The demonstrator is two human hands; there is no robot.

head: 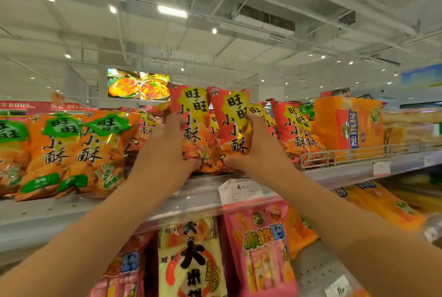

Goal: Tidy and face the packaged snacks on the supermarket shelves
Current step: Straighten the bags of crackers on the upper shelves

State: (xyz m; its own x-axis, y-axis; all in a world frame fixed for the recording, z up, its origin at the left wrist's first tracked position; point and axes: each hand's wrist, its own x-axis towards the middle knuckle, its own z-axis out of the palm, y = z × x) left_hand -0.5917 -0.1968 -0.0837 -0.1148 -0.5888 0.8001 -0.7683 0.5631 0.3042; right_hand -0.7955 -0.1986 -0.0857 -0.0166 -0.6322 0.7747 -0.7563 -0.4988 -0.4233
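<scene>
Both hands are raised to the upper shelf, each gripping a red-and-yellow snack bag from the row standing there. The left hand holds the left red bag by its lower left edge — fingers curled up along the side and behind it, thumb pressed to the bottom front. The right hand holds the right red bag in mirror fashion, fingers wrapped round its right edge and thumb lying across the bottom corner. The two bags stand upright and side by side between the hands, touching each other, their printed fronts facing out, their bases at the front lip of the shelf.

Just right of the right hand, more red bags of the same kind stand behind a low wire rail. Left of the left hand sits a row of orange bags with green labels, leaning slightly. Farther right on the same shelf is an orange boxed pack.

A price tag hangs on the shelf edge below the held bags. On the shelf beneath stand a yellow-white bag and a pink bag — both facing forward, between the two forearms.
</scene>
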